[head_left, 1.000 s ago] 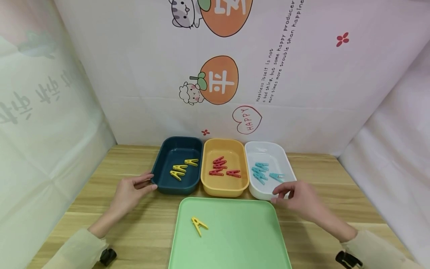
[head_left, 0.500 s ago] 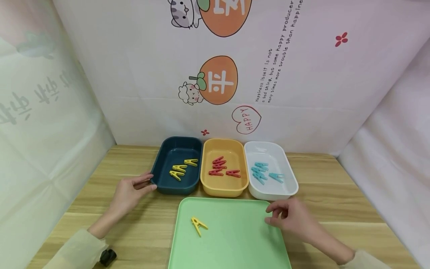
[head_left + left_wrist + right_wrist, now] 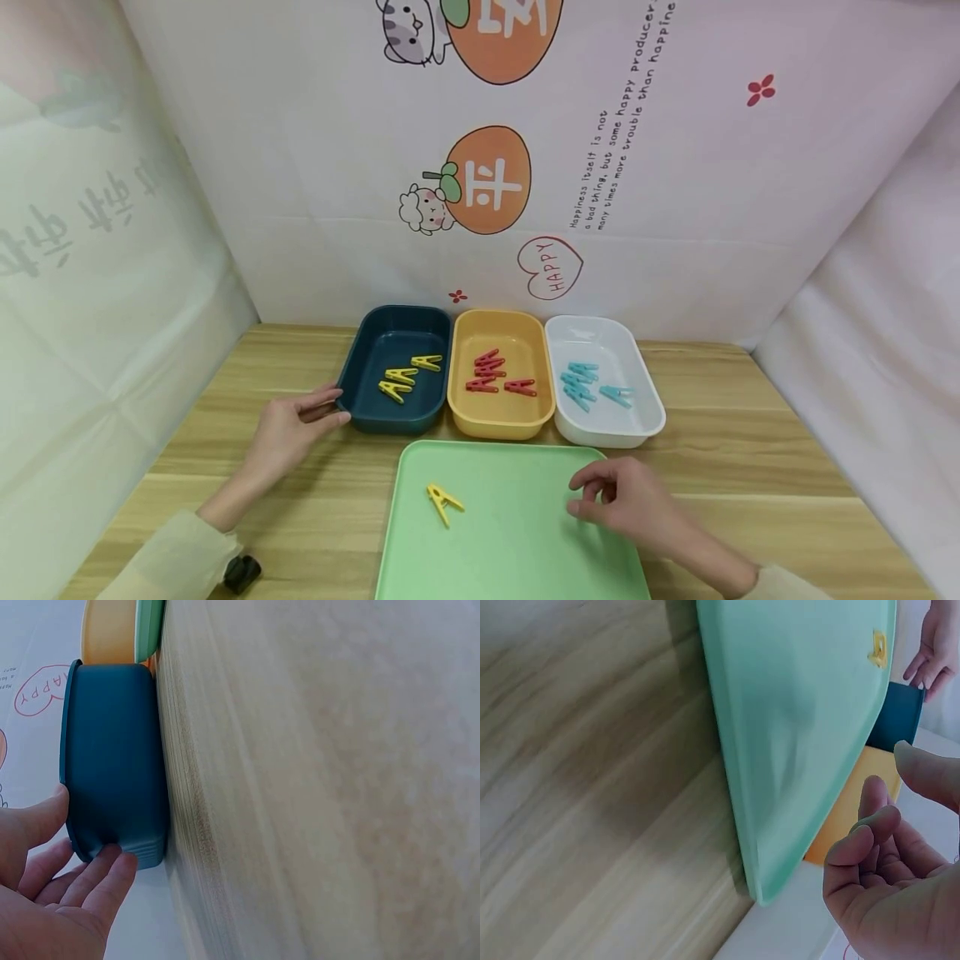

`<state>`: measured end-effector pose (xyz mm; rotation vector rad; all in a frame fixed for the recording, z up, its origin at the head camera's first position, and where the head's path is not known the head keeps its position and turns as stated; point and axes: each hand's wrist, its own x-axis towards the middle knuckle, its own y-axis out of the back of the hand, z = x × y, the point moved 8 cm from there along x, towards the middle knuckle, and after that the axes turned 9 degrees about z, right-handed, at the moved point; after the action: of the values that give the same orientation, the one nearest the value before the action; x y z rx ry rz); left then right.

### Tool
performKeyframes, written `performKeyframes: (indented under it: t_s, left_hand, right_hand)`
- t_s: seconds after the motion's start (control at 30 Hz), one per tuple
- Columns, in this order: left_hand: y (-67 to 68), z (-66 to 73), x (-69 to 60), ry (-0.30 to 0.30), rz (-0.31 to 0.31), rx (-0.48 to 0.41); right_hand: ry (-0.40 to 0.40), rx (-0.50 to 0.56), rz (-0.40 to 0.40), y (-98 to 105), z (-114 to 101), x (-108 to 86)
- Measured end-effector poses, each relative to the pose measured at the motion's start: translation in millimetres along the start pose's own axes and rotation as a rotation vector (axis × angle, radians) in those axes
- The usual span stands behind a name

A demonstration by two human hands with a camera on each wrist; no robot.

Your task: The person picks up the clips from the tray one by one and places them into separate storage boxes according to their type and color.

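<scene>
My left hand (image 3: 288, 433) touches the near left corner of the dark blue box (image 3: 393, 423). In the left wrist view its thumb is at the rim and its fingers lie along the outer wall. Over the right part of the light green tray (image 3: 510, 550) is my right hand (image 3: 630, 504), fingers loosely bent, thumb apart, holding nothing. A single yellow clothespin (image 3: 442, 502) lies on the tray's left part. Yellow clothespins (image 3: 400, 376) lie in the blue box, several red clothespins (image 3: 487, 371) in the yellow box (image 3: 501, 429), several light blue clothespins (image 3: 581, 383) in the white box (image 3: 611, 433).
The three boxes stand side by side at the back of the wooden table (image 3: 735, 417), just beyond the tray. A printed white cloth (image 3: 337, 183) hangs behind them, with more white cloth at both sides.
My right hand has moved from the white box's near edge down and left over the green tray. My left hand and the clothespins have stayed where they were.
</scene>
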<state>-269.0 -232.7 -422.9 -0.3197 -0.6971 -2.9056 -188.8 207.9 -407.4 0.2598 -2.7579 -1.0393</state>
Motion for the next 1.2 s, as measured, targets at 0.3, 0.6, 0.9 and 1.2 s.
performKeyframes:
  t_s: [0.3, 0.6, 0.9, 1.2]
  left_hand:
    - [0.4, -0.9, 1.6, -0.001, 0.005, 0.015]
    - [0.6, -0.2, 1.7, -0.01, -0.001, 0.014]
    - [-0.6, -1.1, 0.5, -0.011, 0.0, 0.006]
    - [-0.1, -0.8, 0.3, -0.007, 0.005, 0.003]
  right_hand:
    - [0.027, 0.004, -0.038, -24, -14, 7.4]
    - [0.043, -0.006, -0.103, -50, -29, 13.9]
    - [0.043, -0.038, -0.168, -81, -43, 25.7]
    - [0.033, -0.097, -0.206, -105, -57, 36.4]
